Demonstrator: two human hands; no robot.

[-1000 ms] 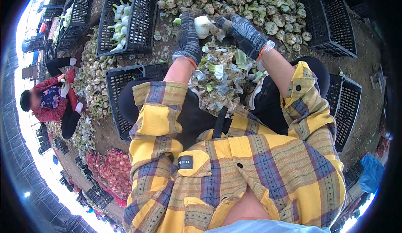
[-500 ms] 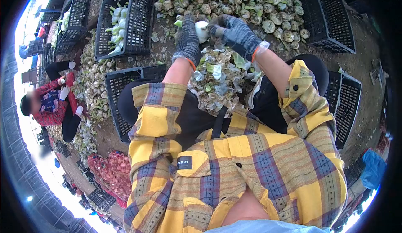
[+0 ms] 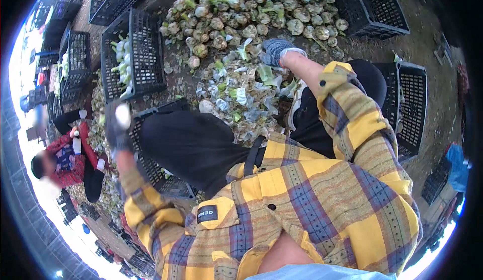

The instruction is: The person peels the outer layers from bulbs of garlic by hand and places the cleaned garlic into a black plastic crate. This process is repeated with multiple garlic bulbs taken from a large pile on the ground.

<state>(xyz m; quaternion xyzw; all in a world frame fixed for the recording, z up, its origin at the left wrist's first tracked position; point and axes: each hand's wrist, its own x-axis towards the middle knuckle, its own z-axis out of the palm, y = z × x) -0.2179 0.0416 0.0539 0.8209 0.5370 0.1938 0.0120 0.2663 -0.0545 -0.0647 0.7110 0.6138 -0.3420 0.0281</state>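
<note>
My left hand (image 3: 118,129), in a dark knit glove and smeared by motion, is closed on a white garlic bulb (image 3: 123,116). It is out at the left, above the near black crate (image 3: 163,179) beside my knee. My right hand (image 3: 277,52), in a grey knit glove, has its fingers curled at the near edge of the garlic pile (image 3: 251,16). What those fingers hold, if anything, is hidden. Below it, between my legs, lies a heap of peeled papery skins and leaf scraps (image 3: 239,96).
A black crate (image 3: 146,53) of cleaned garlic stands at the left, with another crate (image 3: 113,1) behind it. More crates stand at the far right (image 3: 372,8) and beside my right knee (image 3: 411,109). A person in red (image 3: 70,159) sits at the far left.
My left hand has swung from the front of the pile out to the left with the garlic bulb. My right hand has parted from it and stays near the pile. My view has shifted.
</note>
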